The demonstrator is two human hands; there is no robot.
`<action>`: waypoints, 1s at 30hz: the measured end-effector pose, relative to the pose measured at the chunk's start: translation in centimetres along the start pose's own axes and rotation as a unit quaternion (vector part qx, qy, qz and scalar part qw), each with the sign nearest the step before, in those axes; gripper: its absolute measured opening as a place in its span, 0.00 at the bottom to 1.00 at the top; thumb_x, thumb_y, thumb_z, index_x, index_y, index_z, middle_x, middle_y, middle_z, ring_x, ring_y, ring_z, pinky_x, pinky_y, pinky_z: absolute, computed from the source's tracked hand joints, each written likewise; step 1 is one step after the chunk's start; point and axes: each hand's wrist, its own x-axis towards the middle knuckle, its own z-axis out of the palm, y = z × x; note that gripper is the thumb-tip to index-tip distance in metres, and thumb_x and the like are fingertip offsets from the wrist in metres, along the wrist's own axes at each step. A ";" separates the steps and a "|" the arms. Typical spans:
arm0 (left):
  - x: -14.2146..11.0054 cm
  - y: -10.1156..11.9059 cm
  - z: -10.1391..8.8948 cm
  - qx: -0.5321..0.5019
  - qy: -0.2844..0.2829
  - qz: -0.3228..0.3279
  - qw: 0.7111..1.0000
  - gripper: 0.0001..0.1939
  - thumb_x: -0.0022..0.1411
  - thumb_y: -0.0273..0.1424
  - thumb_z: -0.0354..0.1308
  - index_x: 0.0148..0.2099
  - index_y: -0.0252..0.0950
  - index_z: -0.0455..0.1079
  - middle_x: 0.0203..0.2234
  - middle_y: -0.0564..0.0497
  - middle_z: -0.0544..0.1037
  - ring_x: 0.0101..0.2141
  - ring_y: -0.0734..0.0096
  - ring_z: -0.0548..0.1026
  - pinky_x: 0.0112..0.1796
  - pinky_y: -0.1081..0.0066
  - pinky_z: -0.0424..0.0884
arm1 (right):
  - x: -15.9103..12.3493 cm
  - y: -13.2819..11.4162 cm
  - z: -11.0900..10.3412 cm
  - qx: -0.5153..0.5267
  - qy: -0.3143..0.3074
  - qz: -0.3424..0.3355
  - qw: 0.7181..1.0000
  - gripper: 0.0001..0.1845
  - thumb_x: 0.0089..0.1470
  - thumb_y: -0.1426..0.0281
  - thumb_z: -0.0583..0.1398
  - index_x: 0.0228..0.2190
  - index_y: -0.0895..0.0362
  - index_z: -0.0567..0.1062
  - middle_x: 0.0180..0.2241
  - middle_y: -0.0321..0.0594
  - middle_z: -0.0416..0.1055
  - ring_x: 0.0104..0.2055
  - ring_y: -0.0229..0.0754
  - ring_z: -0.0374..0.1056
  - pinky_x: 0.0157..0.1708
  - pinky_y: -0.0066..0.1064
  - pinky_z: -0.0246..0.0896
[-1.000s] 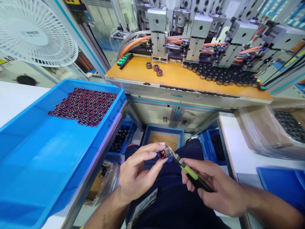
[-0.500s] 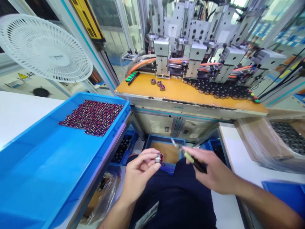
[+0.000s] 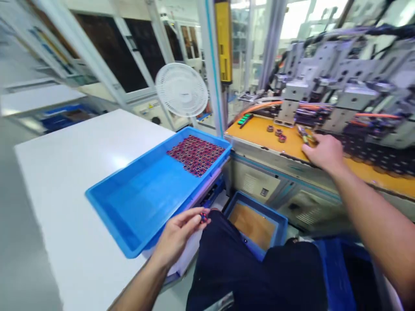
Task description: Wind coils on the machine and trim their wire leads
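Right grip (image 3: pixel 327 151) now carries clasped pliers (image 3: pixel 304 136) to the tabletop (image 3: pixel 292 146), leaving the small part (image 3: pixel 204 217), pinched in the left grip (image 3: pixel 176 235), tool-free.

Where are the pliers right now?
In the head view's right half, the pliers are in the right hand, at the orange worktop, just right of the three small round parts.

We have open room above the near left floor of the blue rectangular plastic tray (image 3: pixel 145 190), but its raised right wall stands between that space and our left hand (image 3: pixel 178 231). On the far orange-topped counter (image 3: pixel 256 134), upright grey metal machine heads (image 3: pixel 293 93) block passage beyond our right hand (image 3: pixel 327 151); packed dark round parts (image 3: pixel 382 156) crowd its right, and three small round metal parts (image 3: pixel 278 132) stand to its left.
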 end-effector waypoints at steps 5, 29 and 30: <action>6.3 3.0 -7.2 0.172 0.133 0.068 0.974 0.33 0.39 0.42 0.75 0.46 0.31 0.75 0.40 0.43 0.82 0.40 0.56 0.81 0.48 0.58 0.75 | 0.5 0.1 0.7 -0.025 -0.002 -0.010 1.000 0.28 0.56 0.61 0.55 0.47 0.72 0.78 0.46 0.67 0.74 0.46 0.58 0.70 0.38 0.39 0.56; 27.0 1.5 -10.0 0.398 0.243 0.048 0.883 0.19 0.66 0.36 0.57 0.56 0.34 0.67 0.51 0.43 0.73 0.46 0.61 0.75 0.45 0.56 0.75 | 1.2 0.6 2.3 -0.052 0.037 -0.018 0.998 0.23 0.57 0.64 0.56 0.46 0.67 0.78 0.44 0.58 0.75 0.47 0.52 0.69 0.45 0.36 0.60; 26.7 1.5 -9.8 0.400 0.246 0.052 0.881 0.19 0.66 0.36 0.57 0.56 0.34 0.67 0.50 0.44 0.74 0.46 0.61 0.75 0.45 0.56 0.75 | 1.1 0.5 2.3 -0.051 0.037 -0.018 0.998 0.23 0.56 0.64 0.56 0.46 0.67 0.78 0.44 0.57 0.75 0.47 0.52 0.69 0.45 0.36 0.60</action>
